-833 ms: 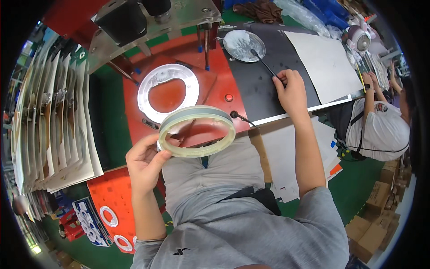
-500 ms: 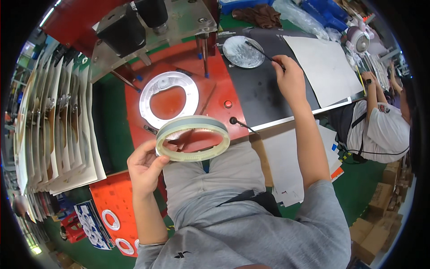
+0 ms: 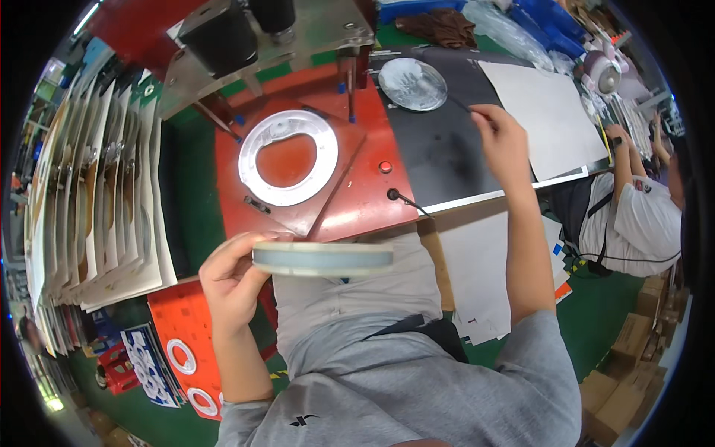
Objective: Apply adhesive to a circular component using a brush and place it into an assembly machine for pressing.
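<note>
My left hand [image 3: 226,287] pinches one side of a pale cream plastic ring [image 3: 324,258] with a grey band round its outer wall. The ring is seen nearly edge-on above my lap, so its opening is hidden. My right hand [image 3: 506,145] is closed on a thin dark stick [image 3: 459,103], over the black work surface. The stick points toward a round shallow dish [image 3: 412,84] of white paste; its far end is blurred. Beyond the held ring, a shiny white ring plate [image 3: 255,173] lies on the red machine base [image 3: 357,197].
A machine head [image 3: 283,56] on metal posts overhangs the red base, which has a red button [image 3: 385,167] and a black cable plug [image 3: 393,194]. Upright sheets [image 3: 112,201] stand at left. White paper [image 3: 544,123] lies at right, near another person [image 3: 633,208].
My left hand has tipped the ring from an open oval view to edge-on. My right hand has drawn back slightly right and down with the stick, away from the dish.
</note>
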A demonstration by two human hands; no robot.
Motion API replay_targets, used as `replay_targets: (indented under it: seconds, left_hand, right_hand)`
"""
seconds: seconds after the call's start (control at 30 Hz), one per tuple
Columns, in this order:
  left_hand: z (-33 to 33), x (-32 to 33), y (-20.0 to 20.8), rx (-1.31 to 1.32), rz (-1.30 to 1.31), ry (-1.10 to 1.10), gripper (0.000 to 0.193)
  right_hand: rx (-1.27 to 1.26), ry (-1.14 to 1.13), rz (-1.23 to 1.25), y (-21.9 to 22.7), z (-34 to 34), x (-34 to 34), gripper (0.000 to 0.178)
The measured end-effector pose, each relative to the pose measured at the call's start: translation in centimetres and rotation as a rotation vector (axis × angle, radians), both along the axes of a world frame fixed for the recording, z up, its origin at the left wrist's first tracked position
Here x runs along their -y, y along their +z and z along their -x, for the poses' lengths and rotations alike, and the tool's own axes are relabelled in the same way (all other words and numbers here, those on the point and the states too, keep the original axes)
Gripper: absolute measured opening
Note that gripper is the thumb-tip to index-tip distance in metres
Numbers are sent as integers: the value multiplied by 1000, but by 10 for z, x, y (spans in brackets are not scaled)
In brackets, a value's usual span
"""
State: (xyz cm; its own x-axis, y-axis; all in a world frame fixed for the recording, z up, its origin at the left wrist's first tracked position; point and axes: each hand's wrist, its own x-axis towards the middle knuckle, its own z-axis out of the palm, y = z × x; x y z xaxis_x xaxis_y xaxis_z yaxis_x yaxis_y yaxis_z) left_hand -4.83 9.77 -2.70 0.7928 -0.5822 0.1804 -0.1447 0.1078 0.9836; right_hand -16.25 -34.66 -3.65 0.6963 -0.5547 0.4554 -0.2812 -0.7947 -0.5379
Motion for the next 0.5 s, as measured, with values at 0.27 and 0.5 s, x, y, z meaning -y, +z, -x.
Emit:
replay_targets:
  seconds: [0.27,0.5]
  left_hand:
    - [-4,22,71,650,2,28,39]
    - [-14,30,72,773,110,-41,44]
  right_hand:
    - [113,316,-849,55,54,-63,23]
    - [155,715,-829,74,57,-107,26]
